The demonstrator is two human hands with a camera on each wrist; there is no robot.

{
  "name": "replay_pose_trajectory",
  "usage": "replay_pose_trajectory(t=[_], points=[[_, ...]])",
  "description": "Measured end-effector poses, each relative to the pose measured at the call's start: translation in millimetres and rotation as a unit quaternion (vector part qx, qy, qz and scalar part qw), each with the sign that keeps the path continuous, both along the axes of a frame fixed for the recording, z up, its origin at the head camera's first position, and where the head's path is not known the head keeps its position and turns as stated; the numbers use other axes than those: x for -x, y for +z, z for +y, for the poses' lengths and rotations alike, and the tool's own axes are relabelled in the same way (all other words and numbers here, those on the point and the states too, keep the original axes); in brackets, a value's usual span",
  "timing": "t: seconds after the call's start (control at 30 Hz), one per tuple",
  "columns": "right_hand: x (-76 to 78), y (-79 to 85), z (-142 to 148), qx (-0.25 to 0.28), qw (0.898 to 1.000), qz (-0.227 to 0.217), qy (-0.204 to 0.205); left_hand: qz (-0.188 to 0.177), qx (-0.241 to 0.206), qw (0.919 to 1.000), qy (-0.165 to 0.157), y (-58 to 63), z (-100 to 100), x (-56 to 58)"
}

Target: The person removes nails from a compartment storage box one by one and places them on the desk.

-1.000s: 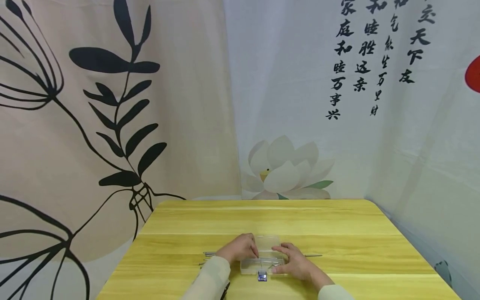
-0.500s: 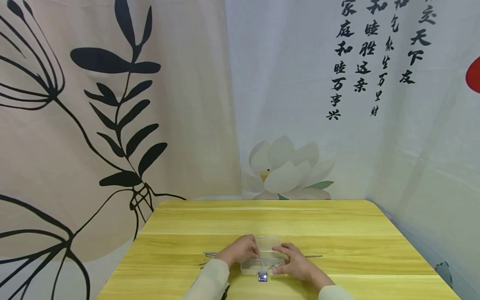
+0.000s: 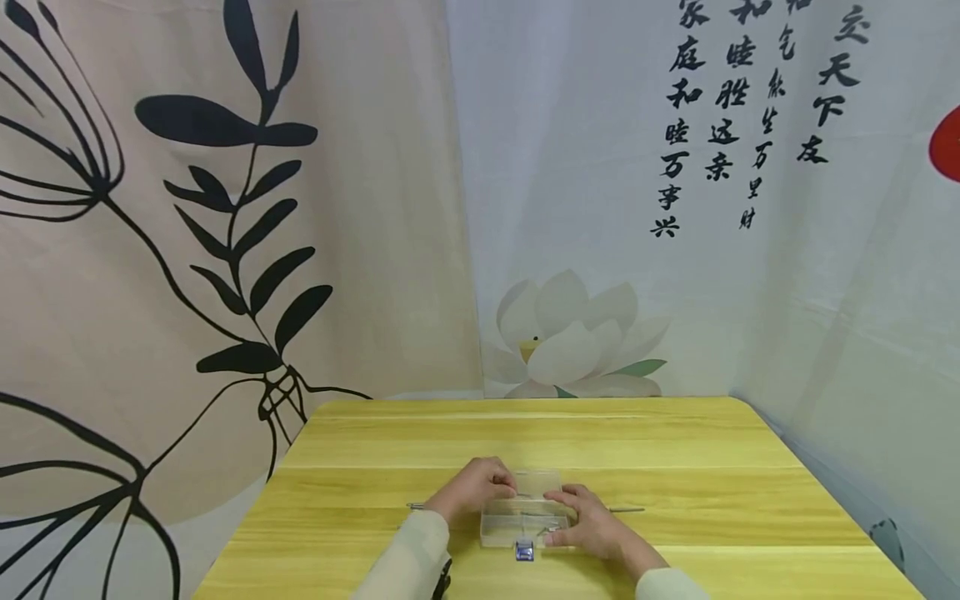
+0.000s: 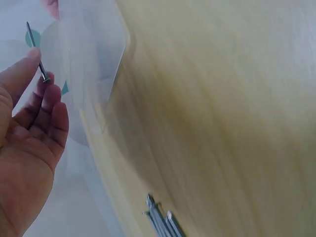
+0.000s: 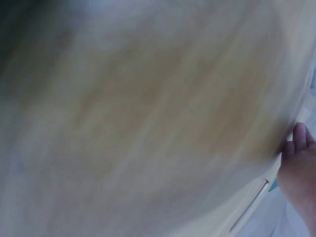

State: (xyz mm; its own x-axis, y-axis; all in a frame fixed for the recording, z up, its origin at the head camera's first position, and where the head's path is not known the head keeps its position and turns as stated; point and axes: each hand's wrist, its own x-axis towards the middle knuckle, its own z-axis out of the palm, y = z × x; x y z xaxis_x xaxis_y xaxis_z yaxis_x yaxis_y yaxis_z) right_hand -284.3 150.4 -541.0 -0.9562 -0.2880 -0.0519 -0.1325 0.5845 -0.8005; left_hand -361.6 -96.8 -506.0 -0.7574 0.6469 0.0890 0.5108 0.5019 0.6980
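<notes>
A clear plastic box with a divider lies in the middle of the table, its lid raised at the back. My left hand is above the box's back left corner. Between thumb and fingertips it pinches a nail, point upward in the left wrist view. My right hand holds the box's right end, thumb at the front corner and fingers toward the back. Small metal pieces lie in the right compartment, partly hidden by that thumb.
Several loose nails lie on the table to the left, mostly behind the left sleeve in the head view. Another nail lies right of the box. A small blue-purple piece sits at the box's front. A printed curtain hangs behind the table.
My left hand has risen out of the box's left compartment and moved slightly back and left with the nail. Its forearm now covers more of the loose nails. My right hand stays put.
</notes>
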Motion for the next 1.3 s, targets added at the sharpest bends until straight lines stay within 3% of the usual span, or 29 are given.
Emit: replay_pose_trajectory(t=[0.13,0.23,0.5,0.87,1.3], points=[[0.5,-0.5,-0.3,-0.001,1.0,0.001,-0.001,-0.019,-0.017,0.9997,0.007,4.5,-10.6,3.4],[-0.1,0.1,-0.3,0.001,1.0,0.0,0.0,-0.012,-0.015,0.9998,0.009,9.5,-22.8,7.0],[-1.1,2.3,-0.7,0.004,1.0,-0.001,0.003,-0.006,0.004,0.9993,0.037,13.3,-69.7,17.5],[-0.9,0.7,0.8,0.011,1.0,-0.005,0.008,0.021,0.05,0.9968,0.059,-1.6,-124.6,16.6],[-2.5,5.0,-0.5,0.009,1.0,0.0,0.006,0.035,0.075,0.9941,0.069,-17.4,-138.4,19.6]])
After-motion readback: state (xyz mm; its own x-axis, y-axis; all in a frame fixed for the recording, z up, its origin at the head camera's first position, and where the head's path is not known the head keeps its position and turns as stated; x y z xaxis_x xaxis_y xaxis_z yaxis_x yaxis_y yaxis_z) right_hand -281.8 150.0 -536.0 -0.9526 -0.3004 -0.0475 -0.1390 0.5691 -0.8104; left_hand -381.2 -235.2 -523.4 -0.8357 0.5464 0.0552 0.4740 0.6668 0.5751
